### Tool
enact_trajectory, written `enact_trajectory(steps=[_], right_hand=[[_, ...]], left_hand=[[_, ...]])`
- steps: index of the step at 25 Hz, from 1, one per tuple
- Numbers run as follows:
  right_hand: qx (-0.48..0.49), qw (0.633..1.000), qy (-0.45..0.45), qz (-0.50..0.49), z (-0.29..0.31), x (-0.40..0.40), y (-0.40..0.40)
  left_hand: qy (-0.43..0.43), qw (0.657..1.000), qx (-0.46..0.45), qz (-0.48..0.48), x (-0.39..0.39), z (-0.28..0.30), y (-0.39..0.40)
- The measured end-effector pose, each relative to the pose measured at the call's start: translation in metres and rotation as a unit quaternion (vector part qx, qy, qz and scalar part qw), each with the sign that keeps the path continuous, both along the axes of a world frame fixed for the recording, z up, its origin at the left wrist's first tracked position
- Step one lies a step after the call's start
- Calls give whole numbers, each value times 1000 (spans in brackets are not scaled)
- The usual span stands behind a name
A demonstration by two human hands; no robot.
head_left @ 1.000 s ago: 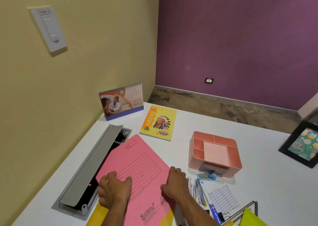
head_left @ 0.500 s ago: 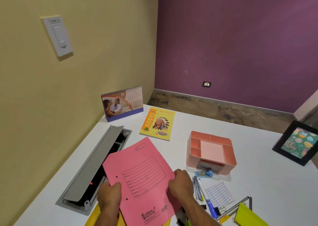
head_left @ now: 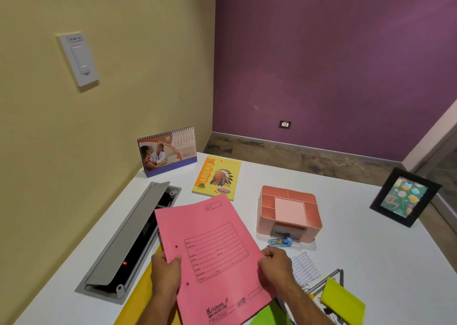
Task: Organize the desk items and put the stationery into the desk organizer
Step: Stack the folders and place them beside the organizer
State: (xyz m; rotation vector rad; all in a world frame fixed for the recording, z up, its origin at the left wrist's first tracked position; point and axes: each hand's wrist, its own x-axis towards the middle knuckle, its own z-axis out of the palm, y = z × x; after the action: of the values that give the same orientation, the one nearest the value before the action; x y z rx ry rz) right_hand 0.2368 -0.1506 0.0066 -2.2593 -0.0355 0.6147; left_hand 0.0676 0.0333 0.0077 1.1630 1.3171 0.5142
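The pink folder (head_left: 210, 253) is raised off the desk (head_left: 371, 263) at six o'clock, tilted toward the viewer, likely to clear it from the files beneath. The left hand (head_left: 165, 271) pinches its left edge and the right hand (head_left: 277, 265) its right edge, keeping the sheet flat. The organizer (head_left: 289, 212) stands at three o'clock, compartments open, with a stapler (head_left: 280, 242) just before it and pens (head_left: 329, 281) nearer, waiting.

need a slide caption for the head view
Both hands, left hand and right hand, hold a pink folder above the white desk, near the pink organizer.
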Motion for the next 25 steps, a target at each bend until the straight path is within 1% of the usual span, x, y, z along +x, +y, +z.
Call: enact_trajectory(steps=[3, 6, 9, 11, 13, 15, 17, 19, 23, 25], right_hand=[[49, 998, 23, -23, 1, 3, -15], [150, 986, 69, -13, 11, 0, -25], [273, 952, 140, 10, 21, -6, -31], [320, 931, 171, 40, 29, -11, -34], [339, 925, 168, 44, 31, -16, -34], [351, 925, 147, 15, 34, -21, -33], [359, 924, 130, -10, 35, -22, -36], [361, 925, 116, -32, 32, -20, -42], [377, 917, 101, -84, 26, -10, -67], [387, 911, 99, -103, 25, -5, -83]], left_hand=[[-21, 998, 58, -14, 5, 18, 1], [-53, 992, 100, -57, 9, 42, 5], [-100, 982, 128, -98, 11, 70, 6], [-119, 976, 144, -111, 12, 82, 7], [-121, 971, 160, -129, 13, 88, 8], [-123, 967, 165, -151, 14, 91, 8], [-126, 963, 150, -183, 14, 88, 12], [-86, 961, 140, -224, 9, 77, 18], [116, 939, 185, -265, -28, 26, 36], [231, 912, 187, -283, -48, -1, 39]])
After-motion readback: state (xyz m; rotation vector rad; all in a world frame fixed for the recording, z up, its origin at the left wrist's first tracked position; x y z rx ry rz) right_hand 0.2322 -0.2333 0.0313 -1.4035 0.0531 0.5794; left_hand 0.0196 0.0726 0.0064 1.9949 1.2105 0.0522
